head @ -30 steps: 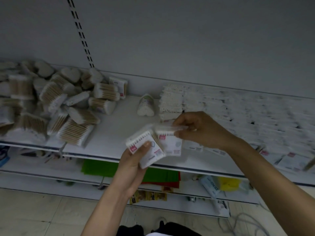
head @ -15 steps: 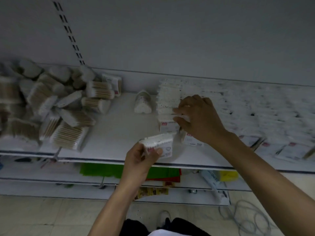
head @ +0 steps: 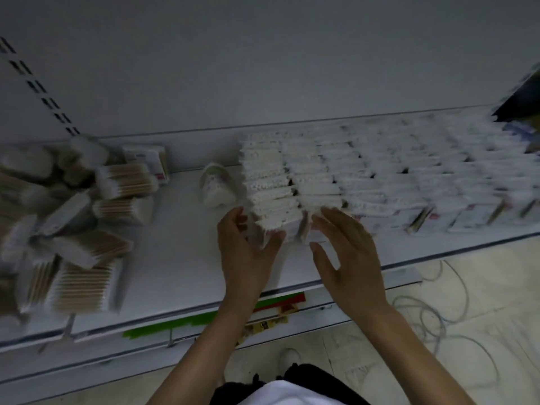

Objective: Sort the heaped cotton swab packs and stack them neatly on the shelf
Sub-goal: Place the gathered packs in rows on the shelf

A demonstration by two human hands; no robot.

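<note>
Cotton swab packs, flat white ones in clear film (head: 274, 211), stood stacked as the leftmost sorted column, at the middle of the white metal shelf (head: 181, 258). The left hand (head: 248, 252) lay against that column's left side, fingers near straight and thumb on the front pack. It looked to be pressing, not gripping. The right hand (head: 347, 258) was spread with straight fingers, its tips touching the next column toward the shelf's right. It held nothing.

Long rows of the same white packs (head: 394, 176) ran to the shelf's right end, blurred. A loose heap of wooden-stick swab packs (head: 73, 229) sat unsorted at the shelf's left end. A white heart-shaped swab tub (head: 216, 185) stood toward the shelf's back, left of middle.

Handling, as a judgement: the packs looked light and the film likely slippery. They seemed stiff along the sticks but squashy at the cotton ends. A nudged column would probably fan out or topple. The best hold was probably across the flat faces at mid-stick, thumb opposite fingers, not by the film edge. Squaring a column likely wanted flat palms on both sides.
</note>
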